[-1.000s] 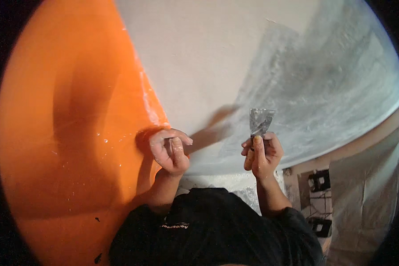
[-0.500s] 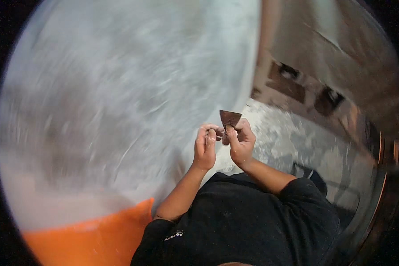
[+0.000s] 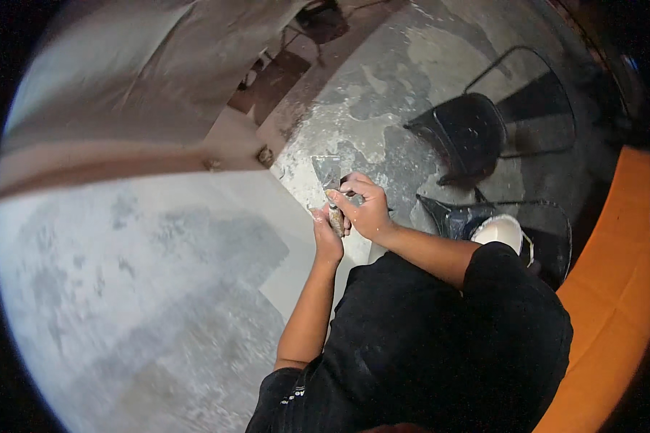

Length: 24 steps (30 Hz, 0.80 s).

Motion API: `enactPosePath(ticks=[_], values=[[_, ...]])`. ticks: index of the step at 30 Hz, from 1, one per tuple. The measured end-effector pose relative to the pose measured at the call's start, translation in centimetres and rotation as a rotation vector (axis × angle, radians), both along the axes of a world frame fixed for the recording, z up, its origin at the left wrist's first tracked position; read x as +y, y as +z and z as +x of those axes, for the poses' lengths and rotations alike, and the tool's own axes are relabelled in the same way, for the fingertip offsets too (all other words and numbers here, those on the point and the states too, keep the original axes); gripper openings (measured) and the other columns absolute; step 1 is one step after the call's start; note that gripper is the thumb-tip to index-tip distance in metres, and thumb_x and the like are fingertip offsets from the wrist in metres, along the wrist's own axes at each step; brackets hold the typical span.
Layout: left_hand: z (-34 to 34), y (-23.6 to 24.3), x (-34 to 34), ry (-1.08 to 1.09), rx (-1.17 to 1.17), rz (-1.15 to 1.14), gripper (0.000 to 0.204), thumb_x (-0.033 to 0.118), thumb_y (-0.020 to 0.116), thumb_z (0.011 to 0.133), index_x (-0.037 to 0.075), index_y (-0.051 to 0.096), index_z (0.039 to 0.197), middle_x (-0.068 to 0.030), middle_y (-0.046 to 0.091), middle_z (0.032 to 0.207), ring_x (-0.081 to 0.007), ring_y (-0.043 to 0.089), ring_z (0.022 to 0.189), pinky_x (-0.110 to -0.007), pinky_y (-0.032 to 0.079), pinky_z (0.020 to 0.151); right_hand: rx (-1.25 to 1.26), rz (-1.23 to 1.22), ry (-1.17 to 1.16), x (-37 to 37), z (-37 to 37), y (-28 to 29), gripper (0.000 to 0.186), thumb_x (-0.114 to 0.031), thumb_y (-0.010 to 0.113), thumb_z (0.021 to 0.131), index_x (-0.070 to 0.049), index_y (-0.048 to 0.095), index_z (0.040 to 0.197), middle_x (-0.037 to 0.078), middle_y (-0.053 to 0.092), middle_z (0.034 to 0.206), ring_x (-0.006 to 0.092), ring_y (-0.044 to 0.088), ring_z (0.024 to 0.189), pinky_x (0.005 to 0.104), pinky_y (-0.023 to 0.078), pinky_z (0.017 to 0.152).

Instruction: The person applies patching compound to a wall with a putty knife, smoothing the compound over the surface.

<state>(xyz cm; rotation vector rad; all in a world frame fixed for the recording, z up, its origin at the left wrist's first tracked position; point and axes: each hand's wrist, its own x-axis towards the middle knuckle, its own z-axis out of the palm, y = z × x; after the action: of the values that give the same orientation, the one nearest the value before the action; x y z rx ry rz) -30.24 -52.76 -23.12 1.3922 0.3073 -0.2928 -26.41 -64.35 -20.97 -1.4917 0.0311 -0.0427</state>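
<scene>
A putty knife (image 3: pixel 326 170) with a smeared metal blade and a short, stained handle is held upright before my chest. My left hand (image 3: pixel 327 234) is closed around the lower handle, its fingers partly hidden behind it. My right hand (image 3: pixel 368 209) grips the knife from the right, thumb across the handle just below the blade and fingers curled beside it. Both hands have pale flecks on them.
A patchy grey-white plastered surface (image 3: pixel 101 281) fills the lower left. A draped sheet (image 3: pixel 108 86) hangs beyond it. Black chairs (image 3: pixel 466 137) stand on the mottled floor (image 3: pixel 375 86), with a white bucket (image 3: pixel 497 234) at the right beside an orange surface (image 3: pixel 603 310).
My view has swung right, bringing chairs and bucket in and moving the orange surface to the right. My left hand has joined my right on the putty knife.
</scene>
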Motion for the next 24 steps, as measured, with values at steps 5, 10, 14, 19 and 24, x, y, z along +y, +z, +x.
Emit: enactPosePath(ticks=[5, 10, 14, 19, 24], values=[[2.1, 0.9, 1.4, -0.090, 0.041, -0.016, 0.071, 0.063, 0.015, 0.098, 0.006, 0.057, 0.097, 0.0015, 0.048, 0.062, -0.0083, 0.041, 0.053, -0.024, 0.032, 0.047, 0.188, 0.179, -0.038, 0.7, -0.3, 0.4, 0.009, -0.003, 0.067, 0.086, 0.005, 0.063, 0.086, 0.008, 0.057, 0.085, 0.0111, 0.059, 0.072, 0.0248, 0.051, 0.056], [5.6, -0.9, 2.3, -0.125, -0.033, -0.035, 0.068, 0.063, 0.016, 0.098, 0.007, 0.054, 0.086, 0.0005, 0.048, 0.060, -0.0094, 0.041, 0.050, -0.023, 0.030, 0.045, 0.014, 0.014, -0.136, 0.2, 0.7, -0.3, 0.011, -0.006, 0.062, 0.090, 0.004, 0.066, 0.092, 0.007, 0.060, 0.084, 0.0096, 0.060, 0.072, 0.0247, 0.048, 0.059], [9.5, 0.5, 4.3, -0.170, -0.055, -0.052, 0.059, 0.059, 0.028, 0.099, 0.008, 0.049, 0.078, -0.0008, 0.045, 0.057, -0.0106, 0.040, 0.047, -0.026, 0.030, 0.042, 0.003, -0.099, -0.264, 1.9, 1.5, 1.7, 0.013, -0.010, 0.064, 0.090, 0.002, 0.068, 0.090, 0.004, 0.062, 0.082, 0.0073, 0.057, 0.071, 0.0234, 0.045, 0.062], [14.1, 1.1, 4.7, -0.334, -0.161, -0.068, 0.036, 0.040, 0.051, 0.098, 0.013, 0.045, 0.075, 0.0054, 0.040, 0.058, -0.0053, 0.033, 0.045, -0.023, 0.025, 0.043, -0.068, -0.152, -0.376, -1.7, 3.1, 3.1, 0.014, -0.012, 0.065, 0.090, 0.002, 0.069, 0.089, 0.004, 0.063, 0.079, 0.0064, 0.055, 0.075, 0.0234, 0.043, 0.065], [17.2, 0.6, 1.4, -0.337, -0.189, 0.188, 0.015, 0.017, 0.072, 0.087, 0.005, 0.063, 0.084, 0.0044, 0.057, 0.072, -0.0051, 0.047, 0.063, -0.021, 0.037, 0.056, 0.007, 0.032, -0.477, -4.9, 6.3, 3.5, 0.014, -0.011, 0.062, 0.093, 0.001, 0.069, 0.089, 0.002, 0.066, 0.082, 0.0058, 0.055, 0.074, 0.0228, 0.044, 0.067]])
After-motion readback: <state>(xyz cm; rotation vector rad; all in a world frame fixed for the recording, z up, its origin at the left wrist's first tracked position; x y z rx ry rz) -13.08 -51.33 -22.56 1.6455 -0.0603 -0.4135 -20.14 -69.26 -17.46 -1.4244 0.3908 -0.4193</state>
